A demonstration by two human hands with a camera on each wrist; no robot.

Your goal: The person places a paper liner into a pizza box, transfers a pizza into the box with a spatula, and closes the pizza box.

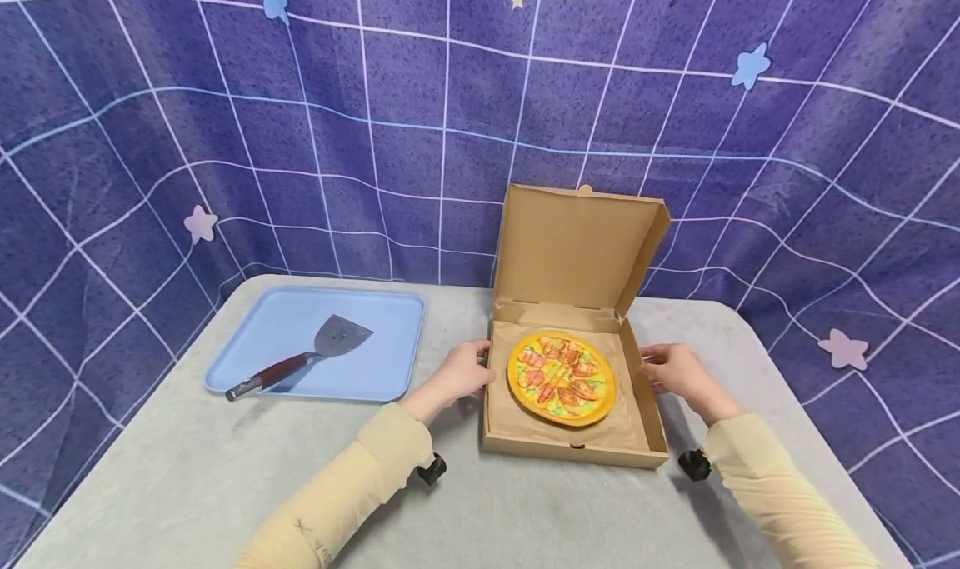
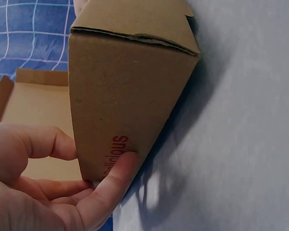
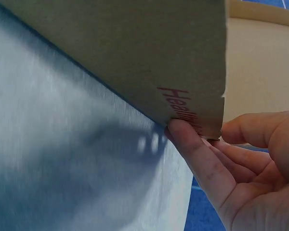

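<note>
An open cardboard pizza box (image 1: 540, 449) lies on the table with its lid (image 1: 573, 248) raised at the back. Inside, on brown paper, sits a round pizza (image 1: 561, 377) with a yellow-orange crust. My left hand (image 1: 461, 371) grips the box's left wall, thumb at the top edge and fingertips against the outer side, beside red lettering (image 2: 116, 149). On the opposite wall, my right hand (image 1: 678, 375) holds the box likewise, its fingers touching the outside near red print (image 3: 179, 103) in the right wrist view.
A light blue tray (image 1: 390, 327) lies on the left of the grey table (image 1: 450, 519). Across it rests a spatula (image 1: 300, 362) with a broad metal blade, its handle end sticking out past the tray's front rim. A purple curtain (image 1: 405, 169) hangs behind the table.
</note>
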